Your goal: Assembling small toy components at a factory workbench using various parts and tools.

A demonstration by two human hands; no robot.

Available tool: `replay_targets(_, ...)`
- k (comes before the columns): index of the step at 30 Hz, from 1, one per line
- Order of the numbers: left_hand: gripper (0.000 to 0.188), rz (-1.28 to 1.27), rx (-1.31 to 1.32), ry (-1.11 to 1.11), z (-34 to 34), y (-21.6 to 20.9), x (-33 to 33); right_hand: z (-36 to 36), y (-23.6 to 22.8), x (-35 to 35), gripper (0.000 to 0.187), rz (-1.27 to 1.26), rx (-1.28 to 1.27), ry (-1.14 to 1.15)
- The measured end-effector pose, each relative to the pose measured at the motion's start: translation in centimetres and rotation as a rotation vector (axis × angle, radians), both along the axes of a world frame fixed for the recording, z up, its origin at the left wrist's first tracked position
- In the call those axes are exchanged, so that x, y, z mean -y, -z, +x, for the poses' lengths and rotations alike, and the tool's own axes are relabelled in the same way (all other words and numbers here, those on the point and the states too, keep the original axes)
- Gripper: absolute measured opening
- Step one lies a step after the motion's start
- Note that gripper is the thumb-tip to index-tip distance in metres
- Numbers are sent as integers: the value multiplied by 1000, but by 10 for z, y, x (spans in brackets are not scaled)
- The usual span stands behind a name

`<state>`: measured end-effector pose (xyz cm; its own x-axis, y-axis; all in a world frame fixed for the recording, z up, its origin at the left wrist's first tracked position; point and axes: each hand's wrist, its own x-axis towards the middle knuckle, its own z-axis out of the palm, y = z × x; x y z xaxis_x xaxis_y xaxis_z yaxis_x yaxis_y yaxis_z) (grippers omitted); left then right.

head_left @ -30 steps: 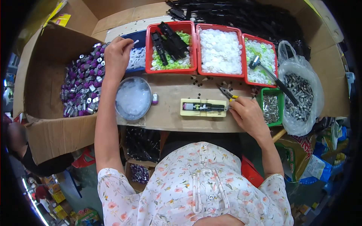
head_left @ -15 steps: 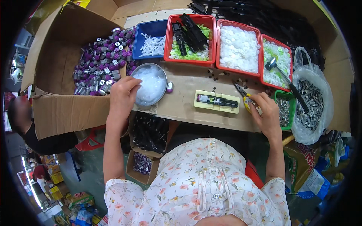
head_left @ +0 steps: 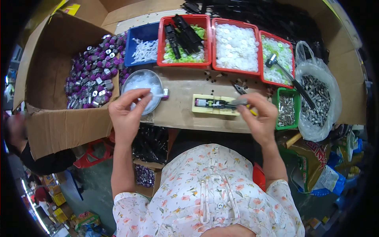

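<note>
My left hand (head_left: 127,110) is closed in a pinch on a small white, translucent strip-like piece (head_left: 158,94) at the near right side of a round metal bowl (head_left: 158,81). White, filmy material fills the bowl. Between thumb and fingers my right hand (head_left: 260,116) pinches a small grey metal part (head_left: 239,102), at the right end of a cream holder (head_left: 202,111). In that holder lies a black assembly (head_left: 217,103) with a purple-and-grey end. Yellow-handled pliers (head_left: 239,87) lie beyond my right hand, which partly covers them. A purple-and-grey knob (head_left: 166,93) sits beside the bowl.
A cardboard box (head_left: 71,122) of purple-and-grey knobs stands left. Behind are a blue bin (head_left: 128,45) and red bins (head_left: 211,43) of plastic parts. To the right are a hammer (head_left: 292,79), a green tray (head_left: 281,127) of metal pieces and a plastic bag (head_left: 333,98) of metal parts.
My left hand has come up from the bowl's left side, now with a white piece in its fingers. My right hand has moved left to the holder with a grey metal part. The view has shifted slightly.
</note>
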<state>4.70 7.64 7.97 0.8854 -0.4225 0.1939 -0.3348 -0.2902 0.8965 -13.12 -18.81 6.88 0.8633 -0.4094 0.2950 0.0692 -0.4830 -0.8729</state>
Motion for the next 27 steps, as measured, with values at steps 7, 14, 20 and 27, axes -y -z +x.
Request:
replay_targets(7,17,-295,-382,77,-48,10,56,15,20,-27,11,615,142,-90)
replay_targets(14,18,-415,-541,97,-59,17,79,4,23,-19,11,688,182,9)
replay_targets(20,17,-415,-509,118,-58,16,79,6,17,2,16,-97,100,-57)
replay_targets(27,16,-290,-357,188,-58,14,78,10,5,1,13,-175,-109,-239)
